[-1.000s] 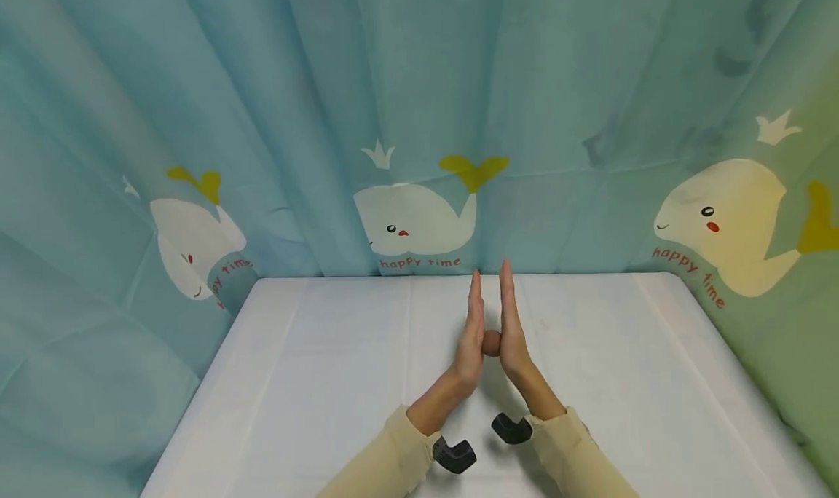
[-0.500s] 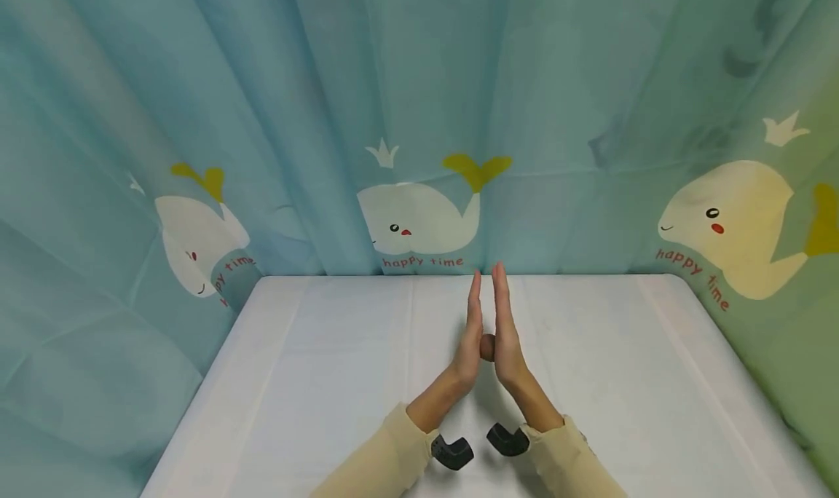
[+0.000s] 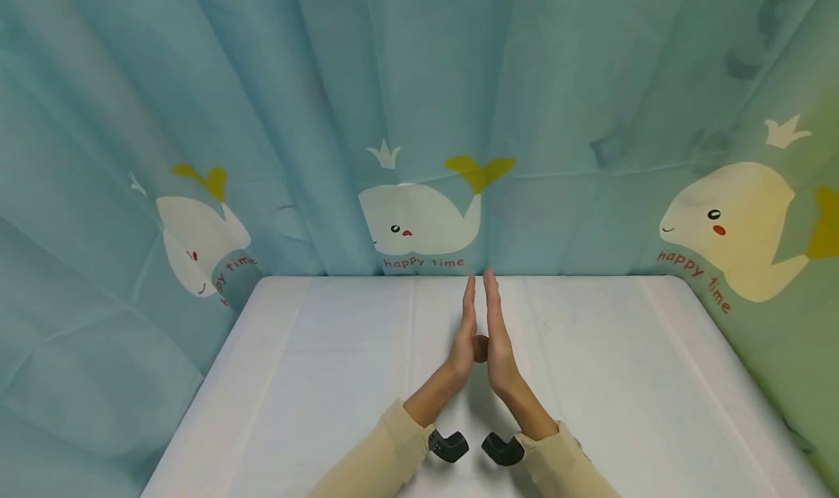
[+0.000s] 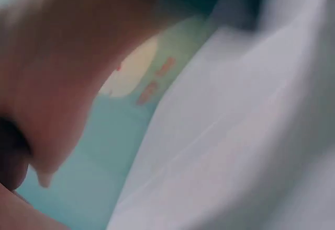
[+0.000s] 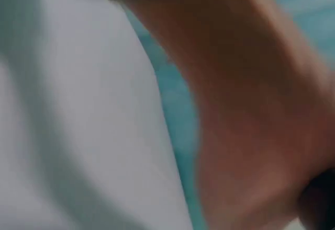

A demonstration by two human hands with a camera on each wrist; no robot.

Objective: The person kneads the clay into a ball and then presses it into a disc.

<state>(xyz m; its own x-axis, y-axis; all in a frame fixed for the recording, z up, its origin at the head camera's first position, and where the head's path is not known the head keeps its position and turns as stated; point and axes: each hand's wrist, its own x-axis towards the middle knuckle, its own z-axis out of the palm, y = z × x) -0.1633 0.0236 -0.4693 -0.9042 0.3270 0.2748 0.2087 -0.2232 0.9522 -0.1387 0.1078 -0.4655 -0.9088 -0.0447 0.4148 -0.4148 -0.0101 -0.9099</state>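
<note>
A small brown ball [image 3: 481,349] sits between two facing palms in the head view, held up over the white table. My left hand [image 3: 464,340] presses on it from the left, fingers straight and pointing away from me. From the other side, my right hand [image 3: 500,349] lies flat against the ball, its fingers straight too. The fingertips of the two hands come close together at the table's far edge in this view. In the left wrist view the ball [image 4: 11,159] shows dark at the left edge; in the right wrist view it appears as a dark ball [image 5: 319,201] at lower right.
The white-covered table [image 3: 328,367] spreads out under both arms. Behind it hangs a blue-green curtain [image 3: 419,83] printed with whales. A black wrist mount [image 3: 448,447] is on the left cuff, and another black mount [image 3: 502,450] on the right.
Both hands have shifted a little left with the ball between them. The right hand has moved further, so the fingertips are nearer each other. The ball has come slightly toward me.
</note>
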